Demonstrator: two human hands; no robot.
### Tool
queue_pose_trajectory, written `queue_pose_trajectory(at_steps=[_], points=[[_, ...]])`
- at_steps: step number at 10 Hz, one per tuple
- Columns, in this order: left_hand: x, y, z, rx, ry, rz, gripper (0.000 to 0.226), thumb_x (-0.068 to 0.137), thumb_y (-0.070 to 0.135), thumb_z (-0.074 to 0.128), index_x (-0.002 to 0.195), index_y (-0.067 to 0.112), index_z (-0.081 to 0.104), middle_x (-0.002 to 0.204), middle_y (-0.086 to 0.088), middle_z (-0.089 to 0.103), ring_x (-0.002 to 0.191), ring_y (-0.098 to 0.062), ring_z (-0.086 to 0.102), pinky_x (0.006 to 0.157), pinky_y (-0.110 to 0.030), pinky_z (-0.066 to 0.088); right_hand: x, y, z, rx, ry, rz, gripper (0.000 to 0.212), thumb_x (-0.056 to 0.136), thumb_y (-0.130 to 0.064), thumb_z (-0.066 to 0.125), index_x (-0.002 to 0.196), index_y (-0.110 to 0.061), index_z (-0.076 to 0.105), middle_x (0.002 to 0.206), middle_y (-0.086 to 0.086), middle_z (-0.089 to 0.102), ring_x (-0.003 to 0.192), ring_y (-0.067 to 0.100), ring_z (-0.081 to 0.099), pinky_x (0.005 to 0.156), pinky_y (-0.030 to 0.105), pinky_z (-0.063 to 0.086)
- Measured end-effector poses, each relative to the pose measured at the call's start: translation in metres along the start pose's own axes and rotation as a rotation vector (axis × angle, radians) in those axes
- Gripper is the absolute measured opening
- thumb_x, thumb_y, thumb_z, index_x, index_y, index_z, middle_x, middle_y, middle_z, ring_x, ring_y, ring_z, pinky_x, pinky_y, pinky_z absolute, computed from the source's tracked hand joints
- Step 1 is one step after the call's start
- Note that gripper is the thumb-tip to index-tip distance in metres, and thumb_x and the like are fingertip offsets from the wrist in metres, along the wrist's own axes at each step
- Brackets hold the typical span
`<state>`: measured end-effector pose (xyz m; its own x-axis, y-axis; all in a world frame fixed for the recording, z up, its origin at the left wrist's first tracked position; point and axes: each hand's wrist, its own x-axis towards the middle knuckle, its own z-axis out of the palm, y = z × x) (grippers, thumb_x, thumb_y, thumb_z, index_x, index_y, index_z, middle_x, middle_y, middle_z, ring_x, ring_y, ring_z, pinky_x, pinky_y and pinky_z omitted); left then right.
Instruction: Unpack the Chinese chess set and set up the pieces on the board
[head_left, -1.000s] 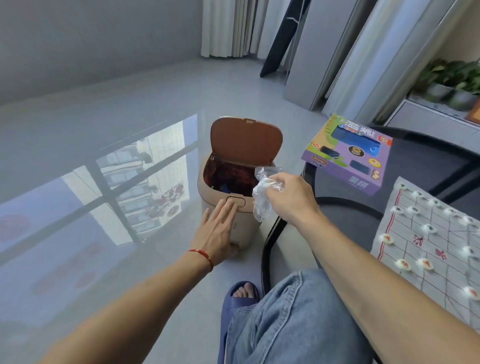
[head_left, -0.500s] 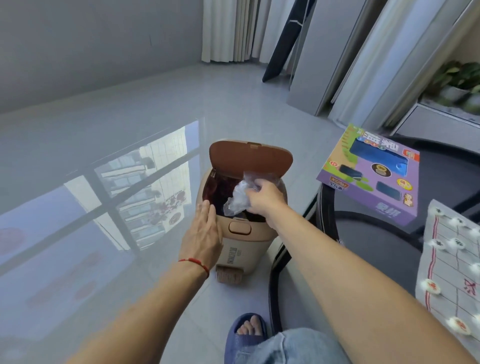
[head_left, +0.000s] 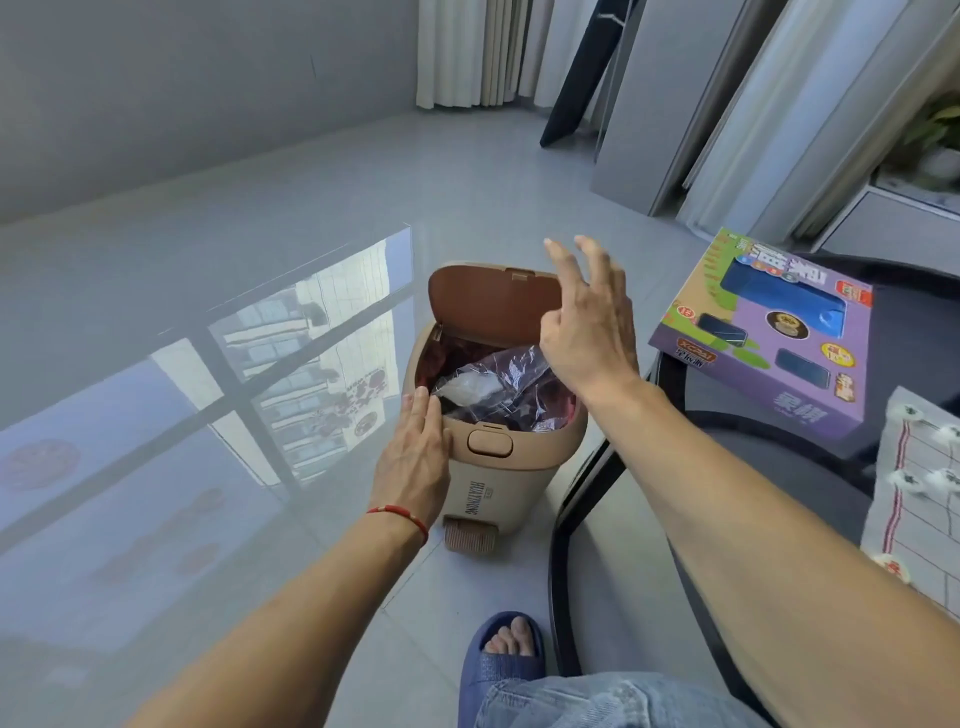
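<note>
A glossy grey tiled floor (head_left: 208, 291) mirrors a window and the buildings beyond it, and pale curtains hang along the far wall. On that floor, just beside a dark round table (head_left: 566, 519), stands a small beige plastic pedal bin (head_left: 498, 483) with its brown lid (head_left: 493, 306) tipped up and back. A crumpled clear plastic bag (head_left: 493, 382) lies in the bin's mouth on top of a dark red liner, apparently the wrapping from the chess pieces, thrown away now that it is emptied. The left hand (head_left: 415, 462) rests flat against the bin's front left corner, fingers straight and together, probably to steady the light bin or keep it from sliding. The right hand (head_left: 587, 332) hovers above the bin's right rim with its fingers spread and loosely bent, holding nothing; the bag sits just below and left of those fingers (head_left: 566, 270), apart from them. On the table's near edge lies the purple and green cardboard chess set box (head_left: 753, 374), its blue tray showing through a window. At the right edge of the view a white paper board with red and black lines (head_left: 914, 530) carries several round white chess pieces (head_left: 930, 480), well apart from both hands; how many are placed cannot be told from this view.
</note>
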<state>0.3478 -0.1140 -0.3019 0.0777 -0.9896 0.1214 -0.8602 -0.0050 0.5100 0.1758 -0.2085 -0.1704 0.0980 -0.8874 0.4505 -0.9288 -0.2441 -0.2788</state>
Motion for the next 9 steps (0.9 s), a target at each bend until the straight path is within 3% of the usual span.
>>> queue_pose_trajectory(at_steps=[1, 2, 3, 4, 5, 6, 7, 8, 9], points=[[-0.001, 0.002, -0.004, -0.091, -0.001, -0.015, 0.049, 0.106, 0.020, 0.038, 0.153, 0.011, 0.028, 0.164, -0.013, 0.022, 0.152, -0.027, 0.017, 0.120, -0.039, 0.026, -0.002, 0.011, -0.002, 0.056, -0.247, 0.010, 0.070, 0.088, 0.002, 0.045, 0.152, -0.023, 0.040, 0.151, 0.007, 0.045, 0.140, 0.030, 0.037, 0.114, 0.048, 0.033], [-0.008, 0.005, -0.010, -0.227, 0.062, -0.041, 0.049, 0.101, 0.016, 0.051, 0.146, 0.018, 0.030, 0.151, -0.013, 0.043, 0.134, -0.035, 0.048, 0.101, -0.047, 0.047, -0.027, 0.007, -0.006, 0.060, -0.287, 0.045, 0.055, 0.090, -0.001, 0.042, 0.139, -0.023, 0.055, 0.134, 0.009, 0.055, 0.124, 0.033, 0.051, 0.106, 0.047, 0.042], [-0.023, 0.009, -0.012, -0.281, 0.162, -0.034, 0.064, 0.093, 0.008, 0.061, 0.146, 0.018, 0.027, 0.158, -0.015, 0.029, 0.127, -0.038, 0.053, 0.096, -0.045, 0.052, -0.068, 0.002, 0.001, -0.169, -0.552, 0.004, 0.060, 0.091, -0.010, 0.047, 0.149, -0.022, 0.040, 0.145, 0.006, 0.044, 0.134, 0.031, 0.042, 0.110, 0.048, 0.035], [-0.024, 0.014, -0.005, -0.070, 0.164, 0.101, 0.080, 0.084, 0.001, 0.056, 0.155, 0.015, 0.020, 0.167, -0.011, 0.006, 0.152, -0.029, 0.016, 0.120, -0.042, 0.028, -0.092, 0.004, 0.011, -0.253, -0.831, -0.011, 0.079, 0.093, -0.011, 0.049, 0.161, -0.019, 0.010, 0.167, 0.008, 0.011, 0.153, 0.030, 0.012, 0.119, 0.056, 0.022], [-0.018, 0.024, 0.003, 0.171, 0.035, 0.195, 0.067, 0.092, 0.025, 0.045, 0.156, 0.016, 0.028, 0.165, -0.006, 0.019, 0.154, -0.022, 0.008, 0.124, -0.050, 0.010, -0.096, 0.005, 0.014, -0.265, -0.978, -0.011, 0.088, 0.094, -0.011, 0.049, 0.162, -0.020, -0.006, 0.169, 0.007, -0.013, 0.156, 0.029, -0.006, 0.123, 0.057, 0.012], [-0.020, 0.027, 0.007, 0.274, -0.069, 0.205, 0.068, 0.092, 0.042, 0.029, 0.155, 0.017, 0.032, 0.163, -0.005, 0.027, 0.153, -0.024, 0.014, 0.124, -0.051, 0.009, -0.092, 0.010, 0.013, -0.253, -1.051, -0.011, 0.091, 0.095, -0.009, 0.049, 0.161, -0.023, -0.011, 0.168, 0.005, -0.019, 0.156, 0.028, -0.009, 0.124, 0.057, 0.010], [-0.018, 0.029, 0.006, 0.335, -0.134, 0.200, 0.072, 0.089, 0.045, 0.033, 0.155, 0.016, 0.032, 0.163, -0.007, 0.026, 0.152, -0.028, 0.018, 0.124, -0.050, 0.012, -0.085, 0.010, 0.008, -0.242, -1.145, -0.002, 0.094, 0.093, -0.002, 0.045, 0.160, -0.027, -0.017, 0.166, 0.001, -0.026, 0.156, 0.026, -0.015, 0.124, 0.057, 0.009], [-0.008, 0.035, -0.002, 0.359, -0.210, 0.174, 0.075, 0.084, 0.051, 0.029, 0.150, 0.016, 0.036, 0.159, -0.008, 0.032, 0.148, -0.031, 0.025, 0.118, -0.050, 0.023, -0.084, 0.011, 0.003, -0.206, -1.134, 0.013, 0.089, 0.093, -0.002, 0.044, 0.162, -0.026, -0.008, 0.168, 0.000, -0.020, 0.156, 0.027, -0.010, 0.125, 0.055, 0.011], [-0.004, 0.035, -0.015, 0.333, -0.316, 0.167, 0.075, 0.080, 0.048, 0.043, 0.148, 0.019, 0.034, 0.157, -0.003, 0.029, 0.148, -0.030, 0.023, 0.112, -0.051, 0.029, -0.086, 0.002, -0.027, -0.025, -0.944, 0.019, 0.076, 0.095, -0.004, 0.043, 0.162, -0.023, 0.013, 0.171, 0.000, -0.002, 0.157, 0.027, 0.006, 0.126, 0.046, 0.016]])
